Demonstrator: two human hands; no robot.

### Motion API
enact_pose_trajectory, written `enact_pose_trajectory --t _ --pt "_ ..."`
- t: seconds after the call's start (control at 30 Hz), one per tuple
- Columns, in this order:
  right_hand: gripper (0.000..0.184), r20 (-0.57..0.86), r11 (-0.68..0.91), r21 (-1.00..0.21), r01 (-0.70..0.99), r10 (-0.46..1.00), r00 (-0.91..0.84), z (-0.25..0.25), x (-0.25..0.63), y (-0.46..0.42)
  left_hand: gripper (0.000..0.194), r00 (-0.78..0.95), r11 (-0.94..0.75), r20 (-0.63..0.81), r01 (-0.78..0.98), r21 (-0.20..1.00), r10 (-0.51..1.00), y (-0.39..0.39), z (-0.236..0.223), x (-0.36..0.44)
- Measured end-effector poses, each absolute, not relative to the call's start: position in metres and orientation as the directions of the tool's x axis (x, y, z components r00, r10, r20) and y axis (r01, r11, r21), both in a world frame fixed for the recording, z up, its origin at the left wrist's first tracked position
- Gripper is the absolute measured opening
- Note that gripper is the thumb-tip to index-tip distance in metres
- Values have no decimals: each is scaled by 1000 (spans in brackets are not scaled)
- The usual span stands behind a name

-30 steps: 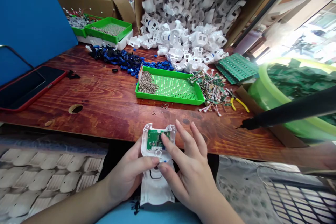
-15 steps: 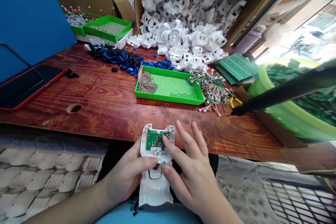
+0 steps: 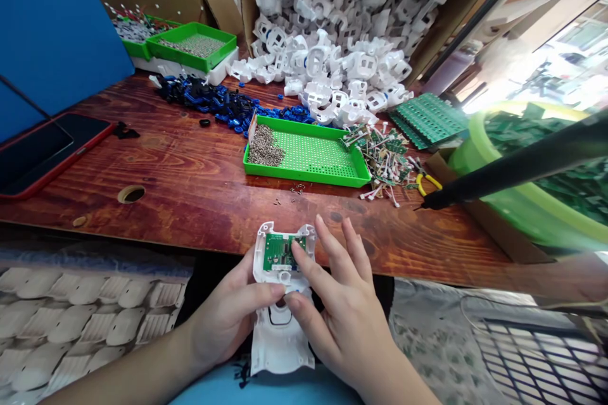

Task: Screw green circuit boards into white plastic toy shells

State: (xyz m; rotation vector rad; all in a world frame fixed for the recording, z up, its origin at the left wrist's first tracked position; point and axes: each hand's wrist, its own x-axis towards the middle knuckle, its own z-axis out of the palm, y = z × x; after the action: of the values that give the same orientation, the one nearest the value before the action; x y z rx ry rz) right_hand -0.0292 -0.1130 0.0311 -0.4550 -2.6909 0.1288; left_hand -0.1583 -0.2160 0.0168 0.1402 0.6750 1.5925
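Observation:
A white plastic housing (image 3: 282, 349), with a dark wire loop in its middle, is held over my lap just below the table edge. My left hand (image 3: 230, 307) grips it from the left, thumb across its middle and fingers behind. In its upper part lies a green circuit board (image 3: 273, 252) with small dark components and a white connector. My right hand (image 3: 344, 307) is spread above the right side. Its index fingertip rests on the board, its thumb tip is by the housing's middle, and the other fingers are raised. The right edge of the housing is partly hidden.
A green tray (image 3: 304, 174) of small screws stands ahead, beside wired boards (image 3: 387, 161) and yellow-handled pliers (image 3: 427, 183). A black tool (image 3: 513, 168) juts in from the right, before a tub (image 3: 479, 139) of boards. White shells (image 3: 327, 69) are heaped behind; a phone (image 3: 52, 152) lies left.
The right thumb has shifted slightly up and left along the housing. The right index finger stays on the board, and the left hand keeps its grip.

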Motion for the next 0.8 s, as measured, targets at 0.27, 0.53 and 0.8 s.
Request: enact_pose_trajectory --t 0.27,0.53,0.8 --pt "38 417 932 -207 298 359 -835 32 -29 -115 36 -184 -4 -306 -862 507 934 -216 16 -160" --pt "38 428 927 -236 292 369 -825 32 -33 -117 38 -190 17 -339 -852 523 921 -214 20 -159" --pt "37 432 912 -251 324 405 -806 32 -37 -117 43 -194 7 -264 -794 608 945 -219 12 -159"
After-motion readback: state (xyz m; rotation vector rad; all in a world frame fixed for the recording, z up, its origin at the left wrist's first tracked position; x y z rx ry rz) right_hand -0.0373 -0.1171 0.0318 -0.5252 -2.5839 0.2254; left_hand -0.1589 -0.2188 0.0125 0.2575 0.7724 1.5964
